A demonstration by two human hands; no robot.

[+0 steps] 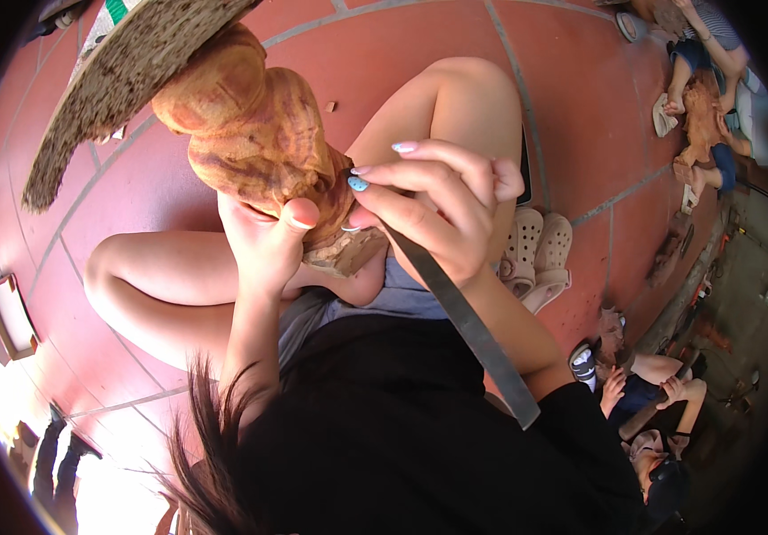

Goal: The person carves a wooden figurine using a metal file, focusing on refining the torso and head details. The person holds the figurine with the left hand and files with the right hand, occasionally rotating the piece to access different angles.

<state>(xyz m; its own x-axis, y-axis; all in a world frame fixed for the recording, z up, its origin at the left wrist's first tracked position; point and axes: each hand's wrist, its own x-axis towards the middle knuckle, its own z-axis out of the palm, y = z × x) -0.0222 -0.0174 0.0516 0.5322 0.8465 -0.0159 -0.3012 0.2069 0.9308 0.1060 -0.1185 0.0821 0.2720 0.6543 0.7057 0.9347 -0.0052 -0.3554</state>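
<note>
A carved wooden figure with reddish-brown grain is held up over my lap. My left hand grips its lower end from below, thumb pressed on the wood. My right hand is closed around a long flat metal tool, a chisel or file. The tool's tip meets the base of the carving next to my left thumb, and its free end slants down to the right past my forearm. My bare knees spread to either side beneath the figure.
A rough woven hat brim hangs at the upper left. Pale clogs lie on the red tiled floor. Other people sit with wooden carvings at the upper right and lower right.
</note>
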